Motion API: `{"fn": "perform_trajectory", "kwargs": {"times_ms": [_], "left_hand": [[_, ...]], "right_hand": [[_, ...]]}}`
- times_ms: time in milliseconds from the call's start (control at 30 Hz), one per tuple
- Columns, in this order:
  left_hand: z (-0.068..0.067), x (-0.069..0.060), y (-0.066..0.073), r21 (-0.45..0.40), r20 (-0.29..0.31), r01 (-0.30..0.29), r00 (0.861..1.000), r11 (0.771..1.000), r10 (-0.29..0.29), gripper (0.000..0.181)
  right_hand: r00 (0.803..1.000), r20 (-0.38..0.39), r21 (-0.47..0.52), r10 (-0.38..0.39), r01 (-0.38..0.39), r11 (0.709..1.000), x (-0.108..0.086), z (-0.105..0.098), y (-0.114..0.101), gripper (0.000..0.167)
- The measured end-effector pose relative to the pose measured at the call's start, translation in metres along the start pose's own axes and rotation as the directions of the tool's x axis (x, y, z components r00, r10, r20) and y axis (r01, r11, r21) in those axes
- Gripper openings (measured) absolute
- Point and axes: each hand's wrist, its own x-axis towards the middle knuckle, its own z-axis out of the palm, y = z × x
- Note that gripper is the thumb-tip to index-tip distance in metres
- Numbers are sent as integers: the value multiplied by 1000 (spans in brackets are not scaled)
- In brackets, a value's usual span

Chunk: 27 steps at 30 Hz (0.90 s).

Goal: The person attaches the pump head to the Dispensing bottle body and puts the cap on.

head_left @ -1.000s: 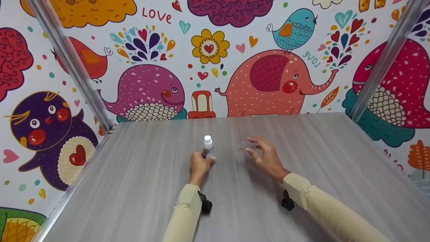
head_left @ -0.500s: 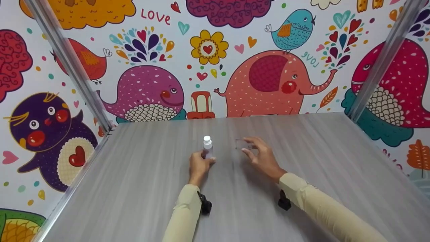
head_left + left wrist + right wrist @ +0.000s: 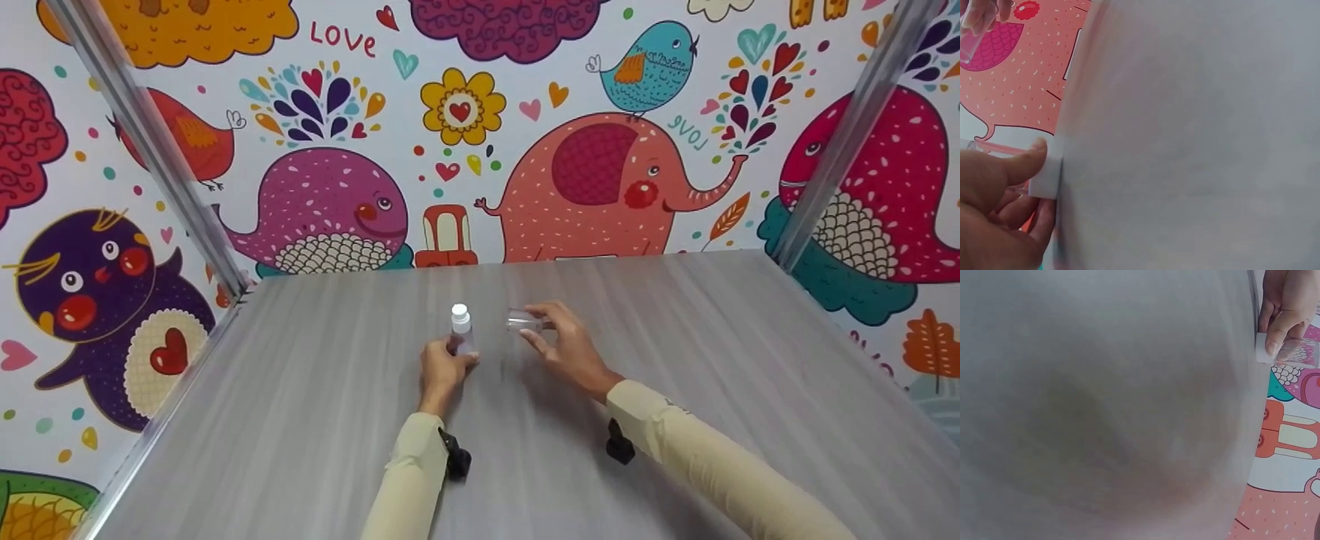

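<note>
A small see-through bottle with a white top stands upright on the table near its middle. My left hand grips it low down, thumb on one side and fingers on the other. Its white base meets the tabletop in the left wrist view. To the right of the bottle, my right hand pinches a clear cap between thumb and fingers. The cap is held sideways above the table, apart from the bottle. In the right wrist view the bottle's clear body shows beyond the left thumb.
The grey wood-grain table reaches back to a wall printed with cartoon animals. Metal posts rise at both rear corners. A black wrist mount sits under each sleeve cuff.
My right hand has moved left with the clear cap, narrowing the gap to the bottle. The left hand keeps its grip on the bottle in the same place.
</note>
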Motion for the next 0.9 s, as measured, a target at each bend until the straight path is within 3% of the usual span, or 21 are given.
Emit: {"fn": "perform_trajectory", "kwargs": {"times_ms": [267, 467, 633, 900], "left_hand": [[-2, -1, 2, 26, 6, 24, 1000, 999, -25, 33], [-2, -1, 4, -4, 16, 9, 1000, 1000, -9, 34], [-1, -2, 2, -4, 22, 22, 1000, 1000, -22, 34], [-2, -2, 2, -9, 25, 32, 999, 999, -32, 33]], "right_hand": [[998, 44, 31, 38, -39, 999, 7, -1, -4, 38], [999, 44, 59, 22, -25, 998, 14, 0, -6, 35], [997, 47, 73, 58, -61, 995, 17, 2, -9, 35], [988, 75, 143, 138, -147, 979, 22, 3, -16, 50]]}}
